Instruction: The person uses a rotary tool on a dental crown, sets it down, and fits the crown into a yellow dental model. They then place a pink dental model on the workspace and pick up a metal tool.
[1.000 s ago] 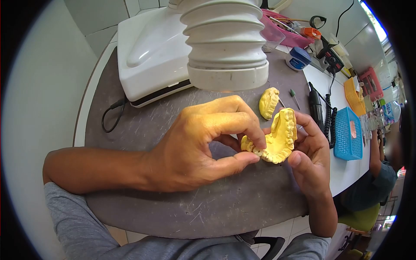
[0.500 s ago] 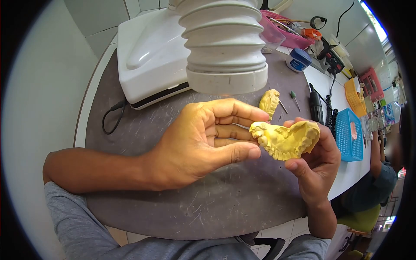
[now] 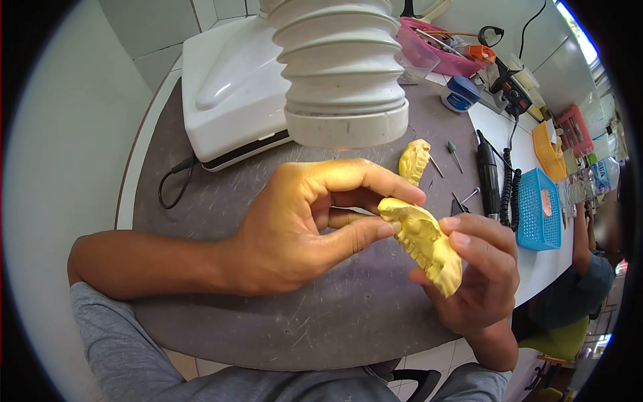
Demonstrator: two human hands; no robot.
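A yellow plaster dental cast (image 3: 423,242) with a row of teeth is held tilted between my two hands above the grey work mat (image 3: 315,328). My left hand (image 3: 315,221) pinches its upper left end between thumb and fingers. At the right, my right hand (image 3: 479,268) grips the cast's other end, fingertips on the upper edge and thumb behind it. Just beyond my fingers a second yellow dental cast (image 3: 414,161) lies on the mat. Beside that one are a thin metal bur (image 3: 437,166) and a green-tipped grinding bur (image 3: 455,156).
A ribbed white suction hose (image 3: 341,74) hangs overhead. Behind stands a white machine (image 3: 234,87). To the right lie a black handpiece (image 3: 487,174), a blue basket (image 3: 538,214), a blue-lidded jar (image 3: 460,94) and a pink bin (image 3: 455,63). Another person's sleeve (image 3: 593,285) shows far right.
The cast has turned from lying broadside to a steep tilt, its right end now lower. My right hand has changed its hold. My left thumb now presses on the cast.
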